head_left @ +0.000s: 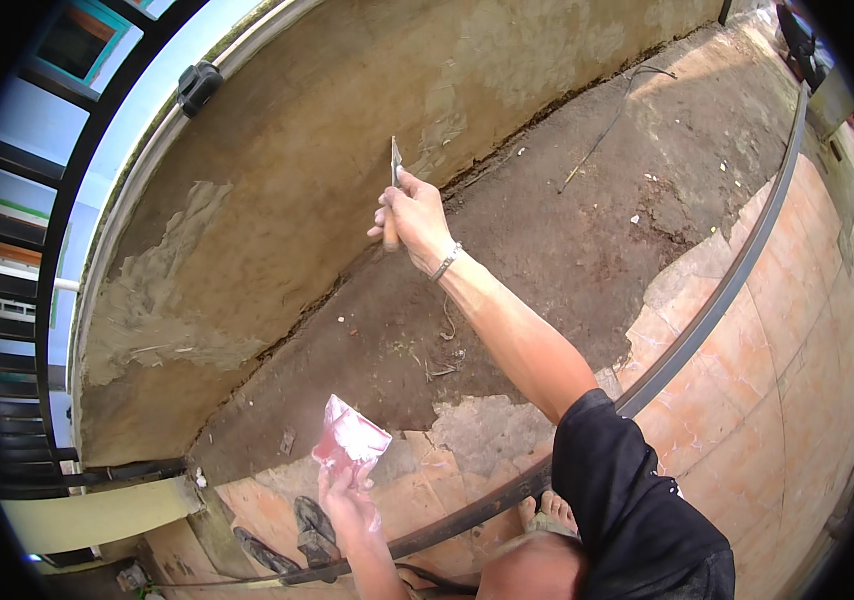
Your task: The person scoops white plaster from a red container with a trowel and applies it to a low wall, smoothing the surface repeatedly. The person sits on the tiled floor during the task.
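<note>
My right hand (415, 218) is stretched forward with its fingers wrapped round the wooden handle of a putty knife (395, 158). The thin blade points up, close in front of the brownish wall (297, 160); whether it touches cannot be seen. Lower down, my left hand (347, 496) grips a pale pink, angular container (355, 432) smeared with white paste. White residue also coats the fingers of that hand. Rough grey patches (167, 290) cover parts of the wall's surface.
Bare soil (547, 250) runs along the foot of the wall. A dark metal rail (717, 290) curves between me and the soil, over peach tiles (747, 380). Dark sandals (315, 530) lie at lower left. Black bars (22, 235) stand at the left; a black object (199, 88) sits atop the wall.
</note>
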Tool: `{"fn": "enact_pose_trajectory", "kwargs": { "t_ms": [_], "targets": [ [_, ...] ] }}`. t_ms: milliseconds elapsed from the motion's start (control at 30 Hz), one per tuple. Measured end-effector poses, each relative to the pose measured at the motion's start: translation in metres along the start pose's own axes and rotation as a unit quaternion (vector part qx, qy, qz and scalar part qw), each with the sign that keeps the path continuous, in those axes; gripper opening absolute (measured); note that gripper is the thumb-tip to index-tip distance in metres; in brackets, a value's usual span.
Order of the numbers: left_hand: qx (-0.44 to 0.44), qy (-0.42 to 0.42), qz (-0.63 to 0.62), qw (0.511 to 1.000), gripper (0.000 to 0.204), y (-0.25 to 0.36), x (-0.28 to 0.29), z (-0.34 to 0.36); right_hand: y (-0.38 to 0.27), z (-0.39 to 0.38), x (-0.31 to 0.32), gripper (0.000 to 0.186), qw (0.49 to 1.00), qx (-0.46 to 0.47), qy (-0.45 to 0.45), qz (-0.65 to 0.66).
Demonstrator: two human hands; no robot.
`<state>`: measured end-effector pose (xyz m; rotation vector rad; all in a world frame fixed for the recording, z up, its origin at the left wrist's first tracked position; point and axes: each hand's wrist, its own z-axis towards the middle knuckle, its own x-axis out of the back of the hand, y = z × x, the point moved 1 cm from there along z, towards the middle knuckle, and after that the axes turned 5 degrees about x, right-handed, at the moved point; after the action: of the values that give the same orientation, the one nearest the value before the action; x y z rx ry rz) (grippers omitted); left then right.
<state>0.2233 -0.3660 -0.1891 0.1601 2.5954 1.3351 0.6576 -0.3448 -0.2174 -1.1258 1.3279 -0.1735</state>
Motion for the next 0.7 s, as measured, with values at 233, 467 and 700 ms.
{"fn": "enact_pose_trajectory", "kwargs": {
  "t_ms": [233,467,700],
  "targets": [
    [-0.012,0.005,-0.018,1.0,0.054,0.001,-0.005,-0.004,0.0,0.025,-0.015,0.005,0.983,0.151,0.074,0.074],
    [-0.014,-0.017,-0.022,1.0,0.056,0.004,0.004,-0.001,0.013,-0.009,0.04,0.029,0.997,0.028,0.069,0.026],
    [0.003,-0.002,-0.011,1.0,0.053,0.0,0.005,-0.003,-0.008,0.037,0.081,0.016,0.997,0.028,0.062,-0.028]
  ]
}}
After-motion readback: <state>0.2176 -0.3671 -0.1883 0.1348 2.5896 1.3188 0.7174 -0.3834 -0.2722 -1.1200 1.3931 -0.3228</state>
